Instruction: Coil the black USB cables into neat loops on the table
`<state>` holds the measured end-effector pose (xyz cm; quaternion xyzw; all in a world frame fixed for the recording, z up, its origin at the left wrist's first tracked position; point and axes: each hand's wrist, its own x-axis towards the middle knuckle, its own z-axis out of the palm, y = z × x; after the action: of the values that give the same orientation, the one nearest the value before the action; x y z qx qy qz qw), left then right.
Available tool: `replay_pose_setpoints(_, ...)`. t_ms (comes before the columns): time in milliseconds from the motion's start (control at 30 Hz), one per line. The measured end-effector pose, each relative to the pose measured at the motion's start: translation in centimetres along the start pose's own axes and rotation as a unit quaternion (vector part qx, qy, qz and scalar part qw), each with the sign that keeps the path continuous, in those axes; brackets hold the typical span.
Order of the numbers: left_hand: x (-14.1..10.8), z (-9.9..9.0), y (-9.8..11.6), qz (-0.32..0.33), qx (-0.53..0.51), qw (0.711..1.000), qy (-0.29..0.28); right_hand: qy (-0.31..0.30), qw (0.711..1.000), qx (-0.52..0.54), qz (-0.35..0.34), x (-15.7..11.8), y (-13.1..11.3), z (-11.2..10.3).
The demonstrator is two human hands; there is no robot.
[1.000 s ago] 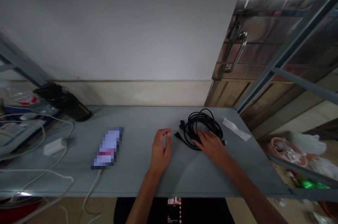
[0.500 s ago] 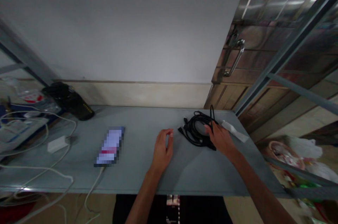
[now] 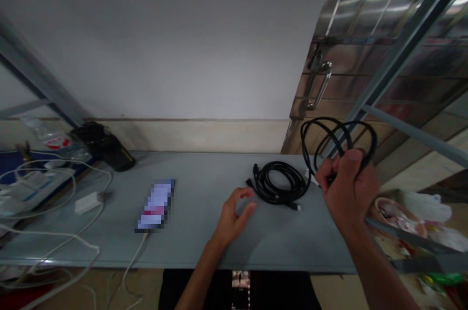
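My right hand (image 3: 351,183) is raised at the right end of the table, its fingers wrapped around a looped black cable (image 3: 310,129). Left of it, a coiled black cable (image 3: 268,198) lies on the tabletop with its plug ends sticking out. Whether the two are joined I cannot tell. My left hand (image 3: 234,217) hovers over the table just left of the coil, thumb and fingers apart, holding nothing. A white piece (image 3: 312,177) shows partly behind the raised cable and my right hand.
On the grey table (image 3: 197,193) lies a phone (image 3: 155,205) with a white cord. Further left are a black bottle-like object (image 3: 106,146), a white adapter (image 3: 87,203), tangled white cables and a plastic bottle (image 3: 54,137). Metal posts (image 3: 398,47) frame the right side, near a basket (image 3: 398,217).
My right hand has lifted a looped black cable up and to the right, while a coil stays on the table. My left hand has shifted slightly right, its thumb and fingers wider apart.
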<state>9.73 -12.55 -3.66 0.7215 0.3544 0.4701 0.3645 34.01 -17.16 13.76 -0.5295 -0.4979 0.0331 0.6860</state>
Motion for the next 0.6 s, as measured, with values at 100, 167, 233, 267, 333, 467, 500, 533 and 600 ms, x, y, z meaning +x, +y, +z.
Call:
replay_pose_setpoints(100,-1.6,1.0,1.6,-0.058,-0.102,0.992,-0.039,-0.022,0.996,0.081,0.012,-1.8,-1.5,0.3)
replay_pose_setpoints(167,-2.5,1.6,2.9,-0.106,-0.174,0.979,-0.031,-0.058,0.992,0.112,0.024,-3.3,-1.6,0.5)
replay_pose_setpoints(233,-3.3,2.1,4.3,-0.163,-0.238,0.958,-0.007,-0.104,0.988,0.113,0.029,-5.0,-1.3,0.9)
replay_pose_setpoints(267,-3.7,2.1,5.0,-0.193,-0.268,0.944,0.004,-0.127,0.986,0.105,0.032,-5.9,-1.0,1.1)
replay_pose_setpoints(333,-4.6,1.9,6.3,-0.250,-0.336,0.908,0.021,-0.166,0.981,0.084,0.047,-7.8,-0.2,1.7)
replay_pose_setpoints(467,-7.7,0.3,8.2,-0.316,-0.455,0.831,0.044,-0.219,0.968,0.072,0.099,-10.8,1.8,3.0)
replay_pose_setpoints(500,-8.6,-0.3,8.4,-0.328,-0.470,0.818,0.049,-0.230,0.964,0.072,0.111,-11.3,2.3,3.2)
replay_pose_setpoints(533,-9.5,-1.1,8.6,-0.342,-0.482,0.805,0.056,-0.238,0.961,0.071,0.120,-11.7,2.6,3.3)
replay_pose_setpoints(600,-10.9,-2.7,8.7,-0.372,-0.497,0.778,0.093,-0.255,0.954,0.071,0.140,-12.2,3.3,3.3)
